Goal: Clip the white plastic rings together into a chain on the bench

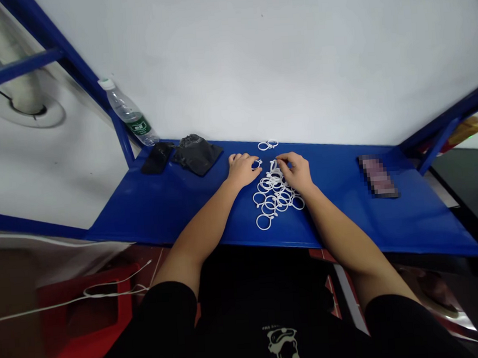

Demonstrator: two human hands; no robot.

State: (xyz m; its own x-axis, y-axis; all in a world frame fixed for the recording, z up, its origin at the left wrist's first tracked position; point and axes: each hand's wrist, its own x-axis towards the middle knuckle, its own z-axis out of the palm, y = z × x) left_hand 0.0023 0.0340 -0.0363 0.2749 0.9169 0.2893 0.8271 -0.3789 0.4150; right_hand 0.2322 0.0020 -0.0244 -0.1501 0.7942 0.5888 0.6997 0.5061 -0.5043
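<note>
A heap of several white plastic rings (273,197) lies on the blue shelf (175,205) in front of me. My left hand (242,169) rests knuckles-up at the heap's far left, fingers curled, pinching one white ring (257,164). My right hand (296,170) sits at the heap's far right, fingers curled onto the top rings (274,168). Two more white rings (268,144) lie apart near the wall behind my hands.
A clear water bottle with a green label (130,114) leans against the blue frame post at the back left. Beside it lie a black flat object (156,157) and a crumpled black bag (197,153). A phone (378,177) lies at the right. A red stool (85,315) stands below left.
</note>
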